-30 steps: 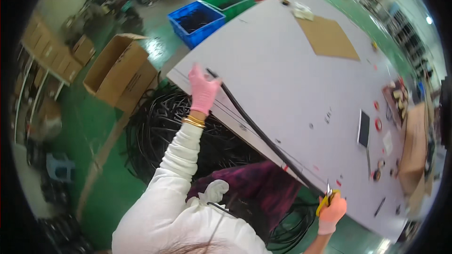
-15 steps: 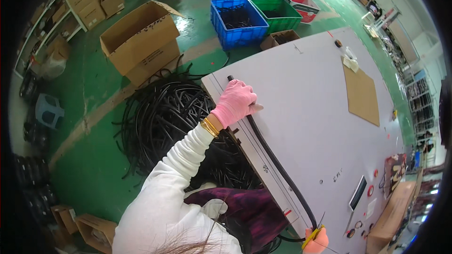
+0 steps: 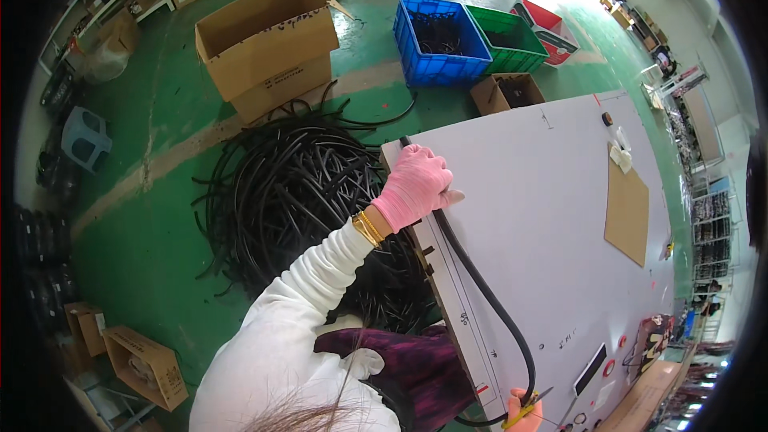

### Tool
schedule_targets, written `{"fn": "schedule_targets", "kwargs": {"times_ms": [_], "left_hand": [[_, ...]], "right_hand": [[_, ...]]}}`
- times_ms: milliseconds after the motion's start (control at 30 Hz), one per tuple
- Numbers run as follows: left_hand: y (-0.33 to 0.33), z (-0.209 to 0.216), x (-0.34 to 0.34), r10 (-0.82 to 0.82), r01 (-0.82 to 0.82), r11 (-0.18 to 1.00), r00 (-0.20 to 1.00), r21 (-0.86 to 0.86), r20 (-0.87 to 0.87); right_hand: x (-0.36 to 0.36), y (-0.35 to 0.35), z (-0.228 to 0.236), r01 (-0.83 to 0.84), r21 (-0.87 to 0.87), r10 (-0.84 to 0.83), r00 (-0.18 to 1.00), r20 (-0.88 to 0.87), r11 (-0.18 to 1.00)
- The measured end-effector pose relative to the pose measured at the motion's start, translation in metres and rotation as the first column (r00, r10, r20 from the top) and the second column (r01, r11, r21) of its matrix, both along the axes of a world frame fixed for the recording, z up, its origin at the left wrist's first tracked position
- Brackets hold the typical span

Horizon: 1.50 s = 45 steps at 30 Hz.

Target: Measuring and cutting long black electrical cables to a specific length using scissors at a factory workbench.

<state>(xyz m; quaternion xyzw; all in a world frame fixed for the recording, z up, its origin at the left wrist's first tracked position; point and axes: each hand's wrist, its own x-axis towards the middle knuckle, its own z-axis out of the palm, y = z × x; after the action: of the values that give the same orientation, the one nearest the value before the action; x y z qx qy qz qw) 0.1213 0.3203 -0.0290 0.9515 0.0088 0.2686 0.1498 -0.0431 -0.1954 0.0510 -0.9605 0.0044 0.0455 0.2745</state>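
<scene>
Black tube more bowed than half a second ago, lying along the table edge, clenched under my left hand, which hides that stretch, my right hand cut off below, grasping yellow-handled scissors, its hold on the tube unclear.

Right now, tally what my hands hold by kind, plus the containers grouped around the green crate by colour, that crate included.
Black tube, left hand: 1
Yellow-handled scissors, right hand: 1
Blue crate: 1
Green crate: 1
Red-and-white box: 1
Brown cardboard box: 1
Total: 6
</scene>
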Motion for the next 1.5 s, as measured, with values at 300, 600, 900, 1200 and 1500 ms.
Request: {"fn": "schedule_targets", "kwargs": {"times_ms": [300,600,900,1200,1500], "left_hand": [[0.000,-0.001,0.000,-0.003,0.002,1.000,1.000,-0.006,-0.027],[0.002,-0.001,0.000,0.000,-0.001,1.000,1.000,-0.019,0.000],[0.003,0.005,-0.003,-0.063,0.077,0.991,0.990,-0.113,0.124],[0.007,0.005,0.004,-0.168,0.172,0.981,0.985,-0.094,0.045],[0.019,-0.002,0.009,-0.157,0.156,0.988,0.987,-0.016,-0.041]], "right_hand": [[0.011,0.002,-0.010,0.168,0.357,-0.139,0.984,-0.108,0.919],[0.012,0.024,0.003,0.484,0.427,-0.389,0.873,-0.294,0.764],[0.024,0.038,0.026,0.154,0.356,-0.091,0.978,-0.187,0.922],[0.017,0.032,0.045,0.339,0.574,-0.036,0.880,-0.474,0.745],[0.011,0.021,0.034,0.256,0.245,-0.052,0.783,-0.619,0.935]]}}
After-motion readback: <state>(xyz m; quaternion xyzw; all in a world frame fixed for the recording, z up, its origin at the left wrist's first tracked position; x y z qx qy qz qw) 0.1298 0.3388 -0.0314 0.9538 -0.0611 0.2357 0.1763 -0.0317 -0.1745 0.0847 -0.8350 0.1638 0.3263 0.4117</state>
